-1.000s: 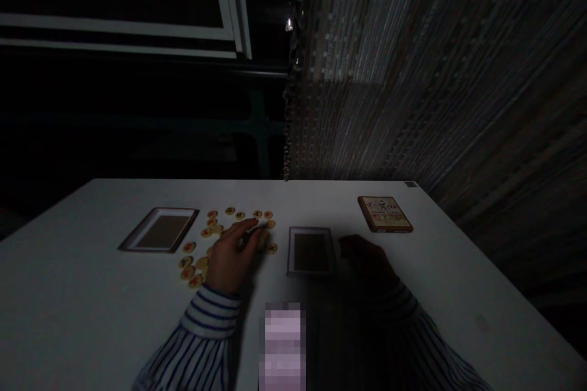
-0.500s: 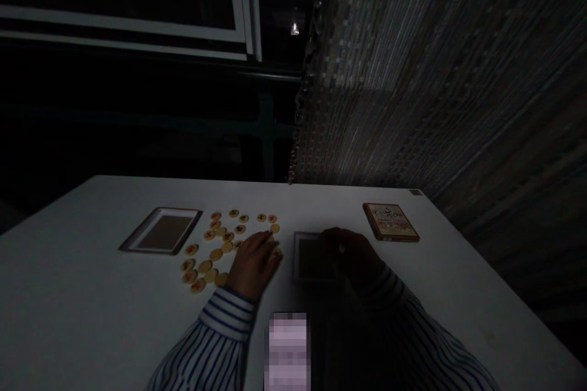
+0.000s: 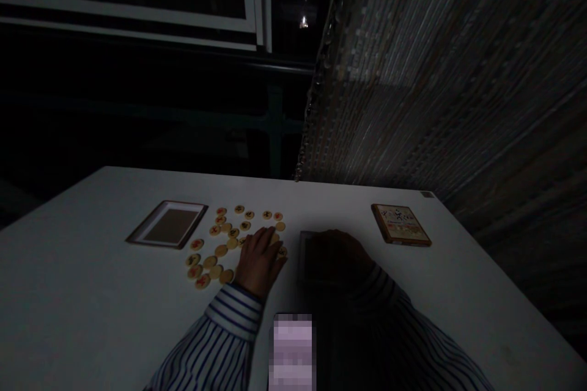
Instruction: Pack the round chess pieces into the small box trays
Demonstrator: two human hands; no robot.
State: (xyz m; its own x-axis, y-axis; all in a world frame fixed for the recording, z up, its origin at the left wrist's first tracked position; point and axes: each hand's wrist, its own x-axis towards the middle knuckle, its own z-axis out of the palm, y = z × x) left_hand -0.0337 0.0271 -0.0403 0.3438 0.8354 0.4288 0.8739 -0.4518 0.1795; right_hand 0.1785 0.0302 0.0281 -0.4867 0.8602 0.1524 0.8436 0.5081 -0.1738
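Observation:
Several round, pale wooden Chinese chess pieces (image 3: 221,250) lie scattered on the white table, some face up with red or dark characters and others blank side up. My left hand (image 3: 259,261) rests over the right part of this group with its fingers stretched forward, and a piece (image 3: 282,252) shows by its thumb. Over the shallow dark box tray (image 3: 308,256), my right hand (image 3: 342,256) lies in deep shadow. Its fingers are hardly visible, and I cannot tell whether it holds a piece.
A second box tray or lid (image 3: 172,225) with a pale rim lies at the left. At the right is a flat printed box (image 3: 401,224). A phone with a blurred screen (image 3: 292,351) sits near the front. Behind the white table (image 3: 92,293) hangs a string curtain (image 3: 389,73).
My left hand has settled lower onto the pieces, its fingers straighter and spread. My right hand has turned down over the dark tray. The view has shifted slightly.

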